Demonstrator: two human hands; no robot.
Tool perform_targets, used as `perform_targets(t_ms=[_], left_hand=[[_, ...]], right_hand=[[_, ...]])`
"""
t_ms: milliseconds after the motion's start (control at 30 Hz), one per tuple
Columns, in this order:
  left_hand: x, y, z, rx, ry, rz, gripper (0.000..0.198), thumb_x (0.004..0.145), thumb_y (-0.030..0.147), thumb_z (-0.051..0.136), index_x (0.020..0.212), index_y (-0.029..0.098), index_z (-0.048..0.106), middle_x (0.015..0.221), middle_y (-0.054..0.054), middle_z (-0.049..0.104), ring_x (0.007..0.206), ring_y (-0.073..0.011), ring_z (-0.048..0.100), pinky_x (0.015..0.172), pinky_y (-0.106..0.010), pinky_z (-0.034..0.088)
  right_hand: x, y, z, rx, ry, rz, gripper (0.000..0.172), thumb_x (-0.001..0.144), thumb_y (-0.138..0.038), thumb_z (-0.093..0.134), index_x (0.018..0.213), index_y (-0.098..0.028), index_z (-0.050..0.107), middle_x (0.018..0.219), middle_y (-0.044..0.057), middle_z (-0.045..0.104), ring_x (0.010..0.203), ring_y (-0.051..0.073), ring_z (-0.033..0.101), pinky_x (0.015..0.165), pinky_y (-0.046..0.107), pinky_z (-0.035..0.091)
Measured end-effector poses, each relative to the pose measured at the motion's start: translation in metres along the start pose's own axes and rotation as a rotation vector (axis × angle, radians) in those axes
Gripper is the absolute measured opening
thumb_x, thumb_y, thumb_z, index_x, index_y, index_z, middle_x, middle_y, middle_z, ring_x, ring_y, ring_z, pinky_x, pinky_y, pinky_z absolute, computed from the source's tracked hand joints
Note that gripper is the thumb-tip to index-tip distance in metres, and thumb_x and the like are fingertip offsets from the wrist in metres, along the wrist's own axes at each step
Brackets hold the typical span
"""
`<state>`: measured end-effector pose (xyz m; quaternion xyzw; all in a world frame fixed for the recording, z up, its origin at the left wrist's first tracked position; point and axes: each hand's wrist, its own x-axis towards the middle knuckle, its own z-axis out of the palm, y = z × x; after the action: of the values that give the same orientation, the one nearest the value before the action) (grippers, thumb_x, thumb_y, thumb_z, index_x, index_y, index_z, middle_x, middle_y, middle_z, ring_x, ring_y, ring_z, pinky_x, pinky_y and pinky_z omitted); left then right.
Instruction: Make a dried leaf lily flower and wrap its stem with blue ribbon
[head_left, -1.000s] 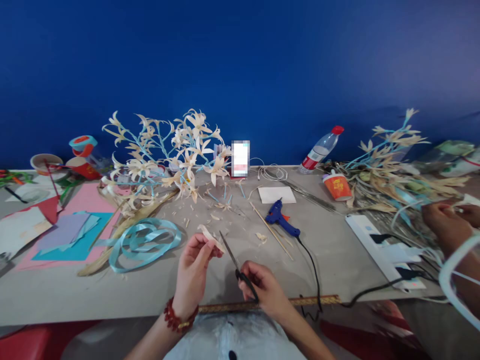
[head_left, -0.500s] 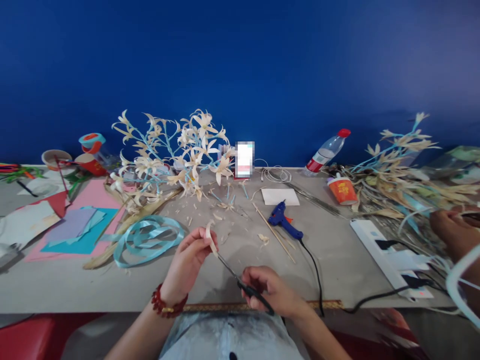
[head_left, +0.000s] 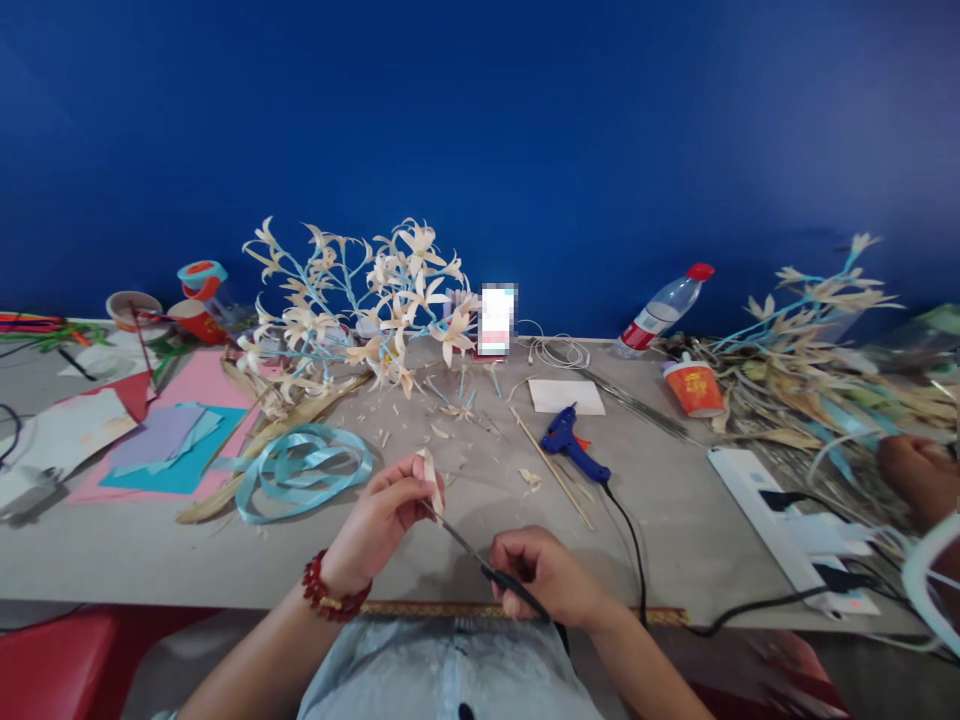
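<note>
Between thumb and fingers, my left hand (head_left: 403, 497) pinches a small cream strip (head_left: 430, 478) that looks like dried husk. My right hand (head_left: 540, 577) is closed round the dark handles of a pair of scissors (head_left: 469, 548). Their metal blades point up and left, with the tips at the lower part of the strip beside my left fingers. Whether the blades are cutting into it I cannot tell. Pale scraps (head_left: 531, 481) lie on the table beyond my hands. A coil of light blue ribbon (head_left: 300, 470) is just left of my left hand.
Branches of cream husk flowers (head_left: 416, 290) stand at the back, beside a lit phone (head_left: 495, 318). A blue glue gun (head_left: 574, 447) lies right of centre, its cord trailing forward. Further right are a white power strip (head_left: 784, 530), a bottle (head_left: 664, 312) and another person's hand (head_left: 919, 470).
The strip has turned in my left fingers, and the scissor tips have shifted slightly upward along it. The whole view has swung a little left, so table items appear further right.
</note>
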<state>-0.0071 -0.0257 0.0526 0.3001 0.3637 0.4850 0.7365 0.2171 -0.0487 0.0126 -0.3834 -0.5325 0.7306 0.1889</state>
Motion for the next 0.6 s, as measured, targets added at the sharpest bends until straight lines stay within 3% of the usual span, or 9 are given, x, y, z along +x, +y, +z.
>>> perform_targets(t_ms=[233,600], left_hand=[[-0.0018,0.001,0.0023,-0.002,0.016,-0.003,0.015,0.076,0.015,0.066,0.065,0.017,0.056,0.067,-0.001,0.058,0.061,-0.0122,0.054,0.059,-0.023,0.045],[-0.0004,0.0057,0.0009,0.049,0.02,-0.016,0.015,0.073,0.016,0.07,0.063,0.017,0.058,0.066,-0.002,0.06,0.061,-0.0135,0.056,0.06,-0.024,0.047]], right_hand=[[0.0003,0.0029,-0.0009,0.009,0.016,0.014,0.053,0.053,-0.056,0.084,0.058,-0.019,0.046,0.053,-0.006,0.054,0.047,0.007,0.039,0.044,0.019,0.028],[-0.0009,0.005,-0.0083,-0.147,0.042,-0.054,0.04,0.064,-0.038,0.077,0.057,-0.02,0.042,0.052,-0.009,0.043,0.049,0.007,0.033,0.046,0.02,0.025]])
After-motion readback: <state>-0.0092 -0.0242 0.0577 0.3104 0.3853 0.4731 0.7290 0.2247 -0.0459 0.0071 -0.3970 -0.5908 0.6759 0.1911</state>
